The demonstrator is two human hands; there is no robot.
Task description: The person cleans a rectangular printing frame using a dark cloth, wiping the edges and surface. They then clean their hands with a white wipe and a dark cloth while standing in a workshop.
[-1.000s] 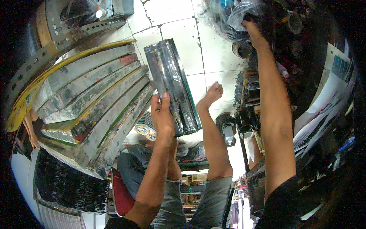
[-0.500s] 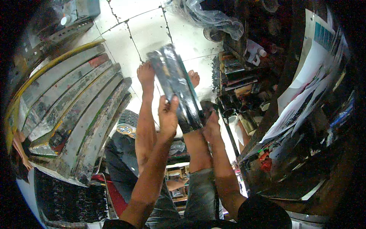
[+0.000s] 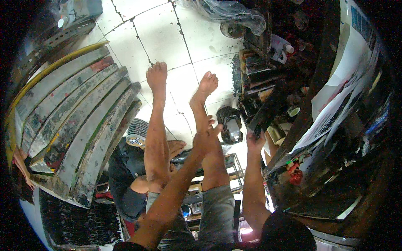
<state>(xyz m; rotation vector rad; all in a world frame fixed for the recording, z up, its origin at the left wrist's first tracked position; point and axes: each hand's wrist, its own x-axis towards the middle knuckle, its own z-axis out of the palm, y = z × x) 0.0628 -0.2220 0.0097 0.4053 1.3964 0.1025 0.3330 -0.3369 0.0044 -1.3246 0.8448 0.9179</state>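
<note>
My right hand (image 3: 256,142) grips the lower end of a long, dark, flat slab (image 3: 269,108). The slab slants up toward the crowded shelf on the right; its exact kind is hard to make out against the dark things behind it. My left hand (image 3: 206,136) hangs over my right shin with its fingers apart and nothing in it. Just right of that hand, a black-rimmed container (image 3: 230,125) with something grey and shiny inside rests on the floor.
Several paint-stained frames (image 3: 90,121) lean in a row on the left. White tiles (image 3: 155,37) cover the floor between my feet. A white jug (image 3: 279,49) and dark blocks stand on the right, near hanging paper sheets (image 3: 339,92). Another person's arm (image 3: 25,169) shows far left.
The dark slab has gone from between both hands, over my shins, to the right shelf in my right hand alone. My left hand has let go and shifted right.
</note>
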